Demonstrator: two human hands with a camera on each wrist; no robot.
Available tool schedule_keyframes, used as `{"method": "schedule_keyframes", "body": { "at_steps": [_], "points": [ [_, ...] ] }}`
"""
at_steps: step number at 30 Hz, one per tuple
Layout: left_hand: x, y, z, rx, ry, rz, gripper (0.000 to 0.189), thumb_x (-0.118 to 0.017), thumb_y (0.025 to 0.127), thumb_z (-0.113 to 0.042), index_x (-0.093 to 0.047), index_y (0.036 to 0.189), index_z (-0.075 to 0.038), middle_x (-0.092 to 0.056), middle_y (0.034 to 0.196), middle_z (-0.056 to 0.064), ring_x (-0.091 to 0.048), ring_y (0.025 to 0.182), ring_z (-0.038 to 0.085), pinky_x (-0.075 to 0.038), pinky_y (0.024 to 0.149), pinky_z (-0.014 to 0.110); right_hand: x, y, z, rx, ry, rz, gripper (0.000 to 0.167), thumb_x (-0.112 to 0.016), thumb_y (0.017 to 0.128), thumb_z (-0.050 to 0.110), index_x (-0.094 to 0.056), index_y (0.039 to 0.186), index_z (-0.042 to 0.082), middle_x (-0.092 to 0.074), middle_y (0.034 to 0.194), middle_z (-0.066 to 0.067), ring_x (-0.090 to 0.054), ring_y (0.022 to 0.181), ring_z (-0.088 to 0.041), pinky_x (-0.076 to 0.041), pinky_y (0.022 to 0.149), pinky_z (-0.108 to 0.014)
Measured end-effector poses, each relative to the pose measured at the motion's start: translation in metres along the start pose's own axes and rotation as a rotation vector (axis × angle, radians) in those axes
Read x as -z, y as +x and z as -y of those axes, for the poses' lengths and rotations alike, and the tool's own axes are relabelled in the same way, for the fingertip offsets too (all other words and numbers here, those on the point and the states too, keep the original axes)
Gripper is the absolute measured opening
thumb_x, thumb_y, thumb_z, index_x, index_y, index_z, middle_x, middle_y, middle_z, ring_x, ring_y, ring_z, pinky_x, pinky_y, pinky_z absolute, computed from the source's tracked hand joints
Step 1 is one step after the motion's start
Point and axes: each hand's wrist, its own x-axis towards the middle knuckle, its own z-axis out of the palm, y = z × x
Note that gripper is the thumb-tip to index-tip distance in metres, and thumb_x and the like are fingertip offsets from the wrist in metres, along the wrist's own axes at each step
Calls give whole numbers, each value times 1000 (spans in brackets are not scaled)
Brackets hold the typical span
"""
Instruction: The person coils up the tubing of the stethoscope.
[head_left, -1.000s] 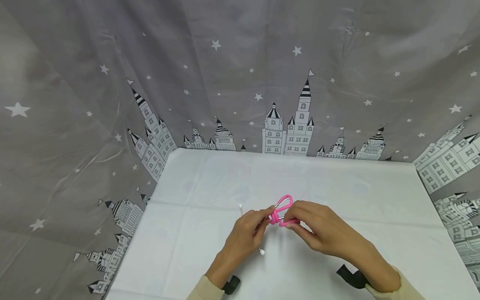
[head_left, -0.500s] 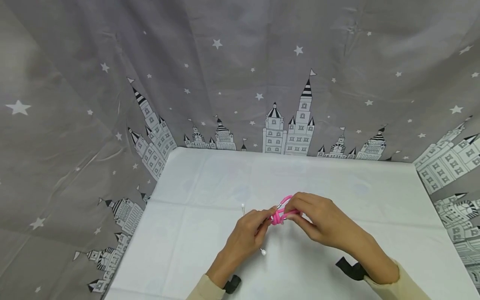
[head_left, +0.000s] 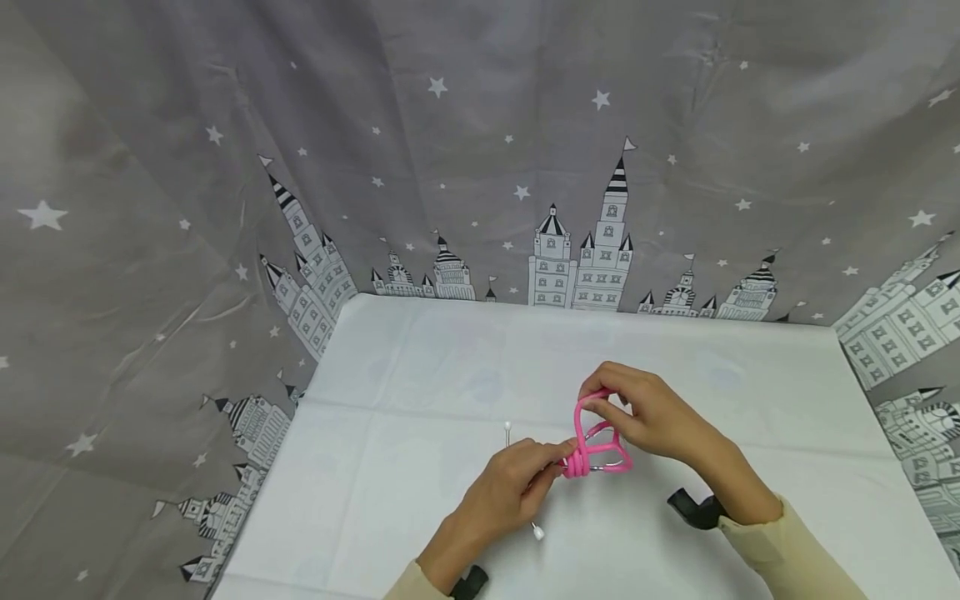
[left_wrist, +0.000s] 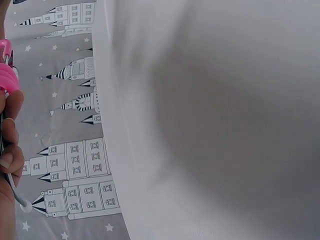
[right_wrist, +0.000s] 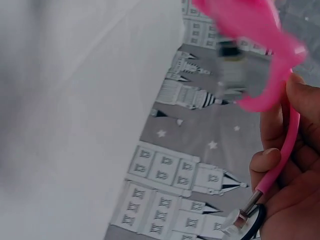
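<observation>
A pink stethoscope (head_left: 577,463) is held up over the white table between both hands, its tubing wound in several turns round its middle. My left hand (head_left: 504,487) grips it just left of the turns. White eartips (head_left: 538,533) stick out on either side of that hand. From the turns, a strand of tubing rises to my right hand (head_left: 645,412), which pinches it. In the right wrist view the tubing (right_wrist: 281,160) crosses the fingers and ends in the metal chest piece (right_wrist: 236,222). Beyond the turns, the metal-and-pink loop (head_left: 617,467) points right.
A white cloth (head_left: 420,358) covers the table. Behind it and at the sides hangs a grey curtain (head_left: 465,108) printed with stars and castles. Black straps (head_left: 697,510) hang at both wrists, by the beige sleeves (head_left: 780,550).
Both hands have shifted right with the stethoscope, the left also slightly nearer the body. The right hand has risen away from the loop, drawing a strand of tubing up from the turns.
</observation>
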Motion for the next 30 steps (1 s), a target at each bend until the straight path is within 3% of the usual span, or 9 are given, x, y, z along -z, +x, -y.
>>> {"method": "schedule_keyframes", "body": {
  "at_steps": [7,14,20,26,30],
  "points": [
    [-2,0,-3,32,-107,40,38,-72,103,-8,-69,141,-15,-80,105,-8,-57,76,-2,-48,69,7,-4,-5,-16,-25,119,17,14,-79,97,6,-74,103,18,-73,97,8,-65,86,-4,-50,71,-21],
    [-2,-2,-7,43,-140,63,36,-71,104,-10,-69,140,-15,-78,102,-8,-56,77,-3,-52,67,12,-11,-19,-30,-134,198,70,15,-78,98,7,-74,104,20,-75,96,0,-61,82,-6,-52,71,-21],
    [-2,1,-10,18,-164,52,35,-71,104,-11,-69,138,-14,-78,102,-8,-57,78,-2,-49,71,8,-23,-30,-43,-214,342,126,8,-75,101,10,-75,103,18,-72,92,-1,-58,80,-5,-52,70,-22],
    [-4,1,-10,-2,-177,36,33,-72,103,-9,-69,136,-13,-78,103,-7,-58,78,-1,-44,78,2,-40,-38,-49,-172,468,161,10,-70,104,6,-74,104,14,-68,88,-8,-56,78,-3,-52,67,-23],
    [-6,-1,-11,2,-195,36,33,-72,103,-9,-69,136,-13,-79,105,-6,-57,78,-1,-48,74,6,-48,-42,-48,-117,526,159,11,-69,102,0,-74,104,10,-68,86,-10,-57,77,-5,-52,68,-21]
  ]
}}
